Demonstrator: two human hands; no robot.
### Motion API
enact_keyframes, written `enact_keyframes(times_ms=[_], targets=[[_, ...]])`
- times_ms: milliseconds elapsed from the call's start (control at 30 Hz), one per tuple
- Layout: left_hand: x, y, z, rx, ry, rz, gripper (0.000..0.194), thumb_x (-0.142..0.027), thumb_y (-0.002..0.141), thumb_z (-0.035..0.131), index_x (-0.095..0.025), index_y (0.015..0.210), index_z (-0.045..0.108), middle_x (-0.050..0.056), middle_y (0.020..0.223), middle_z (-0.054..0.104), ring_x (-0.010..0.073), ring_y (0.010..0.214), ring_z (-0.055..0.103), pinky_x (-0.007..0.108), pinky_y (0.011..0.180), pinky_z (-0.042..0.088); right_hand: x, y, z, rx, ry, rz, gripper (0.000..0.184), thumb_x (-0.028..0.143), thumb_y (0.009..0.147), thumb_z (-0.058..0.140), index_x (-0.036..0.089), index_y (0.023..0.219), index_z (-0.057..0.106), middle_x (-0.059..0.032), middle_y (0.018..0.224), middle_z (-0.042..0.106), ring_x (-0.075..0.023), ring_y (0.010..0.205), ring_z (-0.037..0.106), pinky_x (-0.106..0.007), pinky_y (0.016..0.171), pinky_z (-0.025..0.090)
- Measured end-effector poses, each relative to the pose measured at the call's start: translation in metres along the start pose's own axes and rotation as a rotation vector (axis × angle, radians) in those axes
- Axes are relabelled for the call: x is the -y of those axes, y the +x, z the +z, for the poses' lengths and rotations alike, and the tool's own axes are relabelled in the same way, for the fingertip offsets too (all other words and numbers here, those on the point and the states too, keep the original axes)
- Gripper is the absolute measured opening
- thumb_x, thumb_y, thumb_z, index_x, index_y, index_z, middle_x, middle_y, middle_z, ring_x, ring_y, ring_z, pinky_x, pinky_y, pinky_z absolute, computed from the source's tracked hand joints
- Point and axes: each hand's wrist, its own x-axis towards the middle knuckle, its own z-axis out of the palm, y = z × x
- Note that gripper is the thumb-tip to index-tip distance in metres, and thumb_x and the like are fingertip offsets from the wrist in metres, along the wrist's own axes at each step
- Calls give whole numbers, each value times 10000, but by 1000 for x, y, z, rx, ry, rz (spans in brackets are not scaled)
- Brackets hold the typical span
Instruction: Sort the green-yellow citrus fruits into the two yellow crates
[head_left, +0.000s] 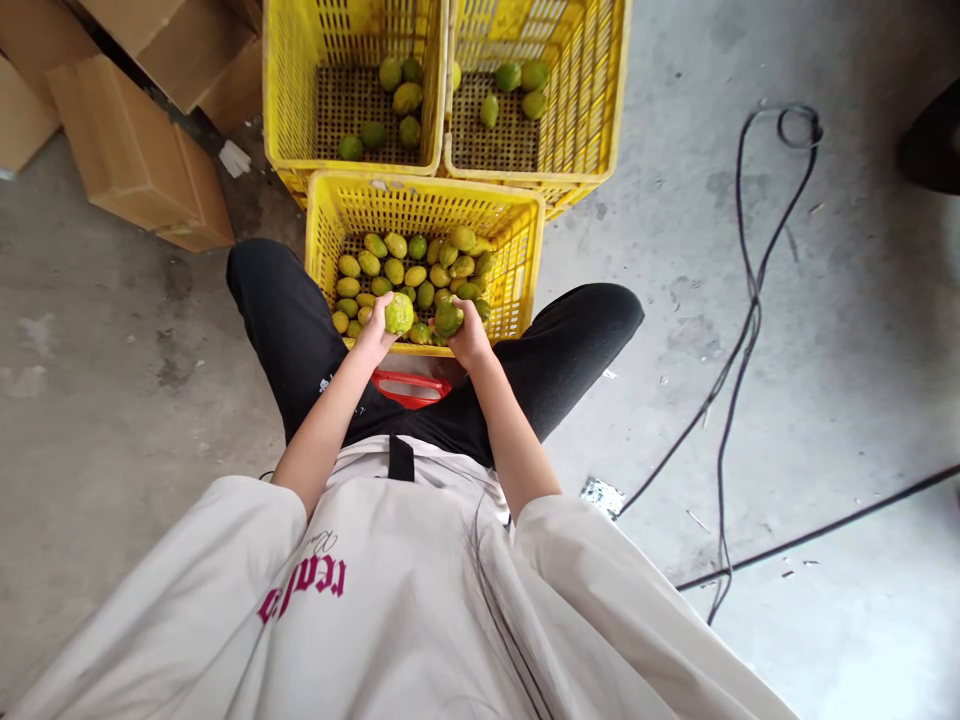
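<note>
From where I stood: grey floor (847,300) under everything. Yellow far left crate (352,166) and far right crate (619,90) side by side, few fruits in each. Near crate (525,262) between person's knees, many green and yellow fruits inside. Cardboard boxes (124,150) at far left, black cable (754,305) at right. Left hand (373,330) half-closed round yellow-green fruit (399,314); right hand (470,336) half-closed round darker green fruit (448,318), both over near crate's near side.

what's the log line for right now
left hand: holds light-green fruit; right hand: holds darker green fruit; near crate: many fruits; far crates: fewer fruits
</note>
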Motion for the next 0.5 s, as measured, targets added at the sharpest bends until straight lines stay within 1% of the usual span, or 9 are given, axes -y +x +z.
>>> enact_keyframes(times_ms=[67, 167, 267, 333, 400, 500], targets=[[-2, -3, 2, 15, -15, -26, 274, -375, 1038, 520, -184, 887, 648, 29, 753, 706, 154, 777, 723, 220, 695, 559, 2, -6, 3, 20, 1, -12, 392, 519, 758, 783, 273, 982, 576, 19, 907, 694, -214, 920, 754, -325, 730, 613], [-5, -7, 4, 87, -42, -84, 412, -477, 1062, 436, -174, 919, 676, 63, 742, 721, 185, 789, 747, 242, 672, 580, 3, -12, 6, 26, -89, -48, 517, 514, 674, 883, 289, 1008, 558, 35, 890, 707, -199, 894, 749, -314, 729, 600], [-8, -9, 3, 138, -71, -106, 447, -553, 1039, 479, -172, 933, 689, 76, 774, 751, 184, 756, 751, 258, 685, 604, 5, -15, 6, 16, -131, -81, 567, 583, 666, 882, 297, 1003, 527, 36, 847, 710, -195, 876, 742, -306, 721, 587], [-9, -11, 3, 132, -61, -90, 407, -529, 1025, 535, -167, 920, 688, 63, 774, 752, 162, 723, 740, 264, 732, 619, 6, -15, 4, 40, -139, -112, 557, 639, 695, 843, 300, 997, 521, 28, 855, 711, -199, 900, 739, -311, 734, 589], [-8, -14, 3, 118, -35, -63, 325, -446, 1013, 592, -161, 886, 682, 49, 768, 743, 141, 714, 732, 270, 802, 622, 6, -14, 3, 86, -160, -142, 533, 665, 718, 810, 297, 993, 540, 20, 889, 710, -205, 948, 728, -319, 766, 596], [-6, -17, 4, 133, -19, -38, 175, -301, 974, 668, -161, 870, 678, 56, 837, 754, 150, 806, 750, 308, 913, 610, 4, -11, 1, 118, -193, -184, 512, 652, 698, 814, 281, 981, 602, 13, 935, 701, -216, 1027, 701, -321, 832, 601]])
